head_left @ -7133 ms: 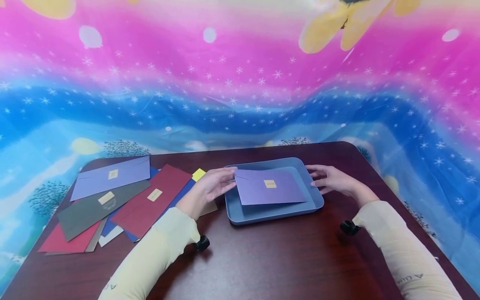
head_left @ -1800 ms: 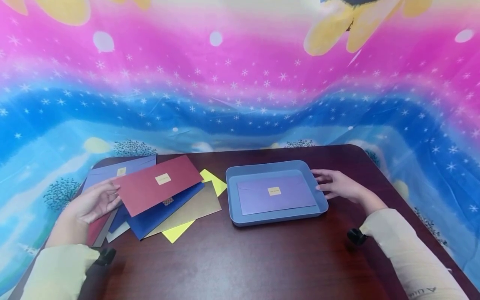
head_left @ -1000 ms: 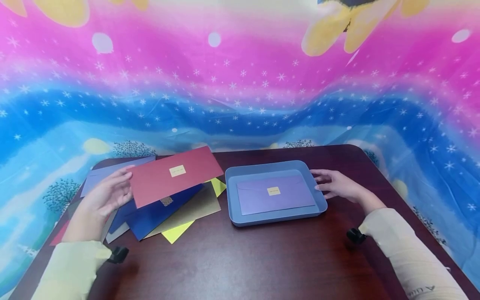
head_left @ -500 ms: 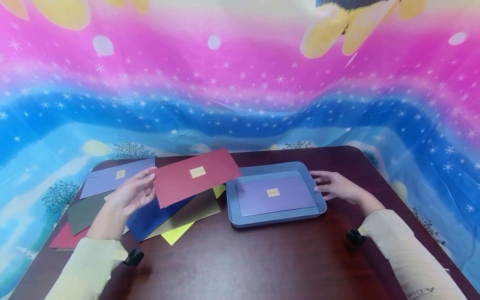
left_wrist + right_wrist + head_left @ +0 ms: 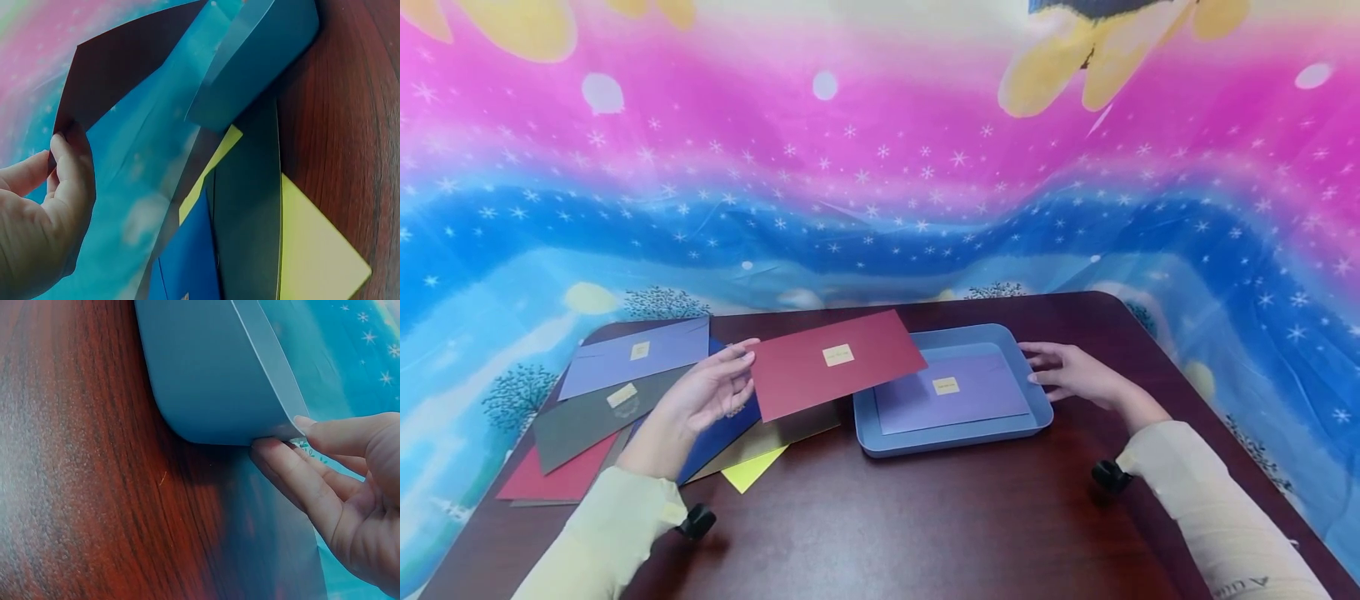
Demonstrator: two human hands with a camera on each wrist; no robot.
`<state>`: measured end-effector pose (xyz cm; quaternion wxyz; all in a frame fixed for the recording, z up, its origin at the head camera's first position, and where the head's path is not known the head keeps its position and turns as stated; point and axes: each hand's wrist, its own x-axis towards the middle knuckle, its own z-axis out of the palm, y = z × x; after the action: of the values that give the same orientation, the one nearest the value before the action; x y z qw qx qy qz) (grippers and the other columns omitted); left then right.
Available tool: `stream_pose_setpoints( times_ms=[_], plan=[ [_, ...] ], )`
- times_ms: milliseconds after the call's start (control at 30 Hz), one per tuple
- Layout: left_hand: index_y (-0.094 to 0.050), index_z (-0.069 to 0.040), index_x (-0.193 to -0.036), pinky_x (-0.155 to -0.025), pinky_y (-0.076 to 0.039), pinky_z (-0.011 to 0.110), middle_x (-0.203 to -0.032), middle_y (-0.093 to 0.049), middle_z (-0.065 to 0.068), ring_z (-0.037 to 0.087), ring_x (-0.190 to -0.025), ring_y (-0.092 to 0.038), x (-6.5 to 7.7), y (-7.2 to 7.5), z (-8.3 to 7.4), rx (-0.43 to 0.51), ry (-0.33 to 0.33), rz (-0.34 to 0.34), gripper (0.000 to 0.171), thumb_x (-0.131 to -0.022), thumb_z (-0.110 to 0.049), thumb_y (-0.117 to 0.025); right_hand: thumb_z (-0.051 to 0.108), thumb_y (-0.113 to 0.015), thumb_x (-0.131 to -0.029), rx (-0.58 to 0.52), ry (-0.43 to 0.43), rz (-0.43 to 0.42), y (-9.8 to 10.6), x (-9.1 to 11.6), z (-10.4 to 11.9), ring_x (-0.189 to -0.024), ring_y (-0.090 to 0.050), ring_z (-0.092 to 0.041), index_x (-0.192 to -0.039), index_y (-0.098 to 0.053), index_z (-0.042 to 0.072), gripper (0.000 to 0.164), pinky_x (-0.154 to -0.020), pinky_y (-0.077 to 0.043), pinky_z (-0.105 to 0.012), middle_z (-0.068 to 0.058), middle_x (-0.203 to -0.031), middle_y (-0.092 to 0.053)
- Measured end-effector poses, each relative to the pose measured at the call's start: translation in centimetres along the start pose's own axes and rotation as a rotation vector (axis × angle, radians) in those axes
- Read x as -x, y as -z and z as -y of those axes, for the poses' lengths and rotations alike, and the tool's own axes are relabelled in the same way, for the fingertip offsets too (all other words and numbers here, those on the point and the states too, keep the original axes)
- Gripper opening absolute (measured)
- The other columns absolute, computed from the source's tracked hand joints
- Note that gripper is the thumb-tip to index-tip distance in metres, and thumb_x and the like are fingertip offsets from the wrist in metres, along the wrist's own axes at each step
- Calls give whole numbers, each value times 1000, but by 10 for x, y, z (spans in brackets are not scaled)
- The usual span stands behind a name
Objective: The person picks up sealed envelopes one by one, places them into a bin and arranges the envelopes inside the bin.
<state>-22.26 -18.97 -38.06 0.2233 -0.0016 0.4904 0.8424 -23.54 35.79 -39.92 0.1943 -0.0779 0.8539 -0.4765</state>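
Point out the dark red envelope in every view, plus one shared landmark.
Head: dark red envelope just left of and below centre, pinched by the left hand.
Left wrist: upper left, looking almost black.
Right wrist: not in it.
Shared landmark: blue-grey tray, right of centre in head, top in both wrist views.

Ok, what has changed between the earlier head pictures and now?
The left hand let go of the purple envelope, now lying in the tray, took the dark red envelope off the pile and carried it rightward; it overlaps the tray's left side in view. The right hand stayed at the tray's right end.
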Motion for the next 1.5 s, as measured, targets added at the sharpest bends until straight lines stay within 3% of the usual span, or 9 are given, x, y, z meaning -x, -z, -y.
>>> stream_pose_setpoints(
  times_ms=[467, 1133, 1300, 1500],
  plan=[
    [-68, -20, -113, -72, -55, 18, -94, -55, -4, 6, -78, -56, -25, -35, 14, -62, 28, 19, 27, -110, -7, -45, 6, -60, -103, -10, 0, -3, 0, 0, -1, -113, -66, -38, -159, -28, -3, 65, -84, -60, -44, -38, -144, -45],
    [-66, -21, -112, -69, -54, 17, -97, -55, -2, 10, -81, -54, -66, -78, 45, -59, 58, 34, 26, -109, -4, -46, 8, -63, -102, -23, 14, -15, 0, 1, 0, -113, -65, -37, -159, -29, -1, 67, -83, -60, -43, -35, -144, -47],
    [-62, -13, -127, -69, -55, 17, -97, -55, -2, 11, -81, -55, -73, -89, 53, -73, 84, 22, 24, -108, -5, -49, 7, -63, -102, -22, 3, -21, 0, 1, -1, -113, -66, -36, -159, -29, -1, 67, -83, -60, -43, -36, -144, -46],
    [-47, -6, -148, -70, -54, 18, -102, -53, 1, 12, -80, -54, -80, -101, 61, -143, 114, -23, 40, -108, -9, -52, 7, -62, -102, -22, -3, -22, 0, 0, -5, -114, -65, -36, -159, -30, -2, 66, -84, -60, -43, -36, -144, -47]
  ],
)
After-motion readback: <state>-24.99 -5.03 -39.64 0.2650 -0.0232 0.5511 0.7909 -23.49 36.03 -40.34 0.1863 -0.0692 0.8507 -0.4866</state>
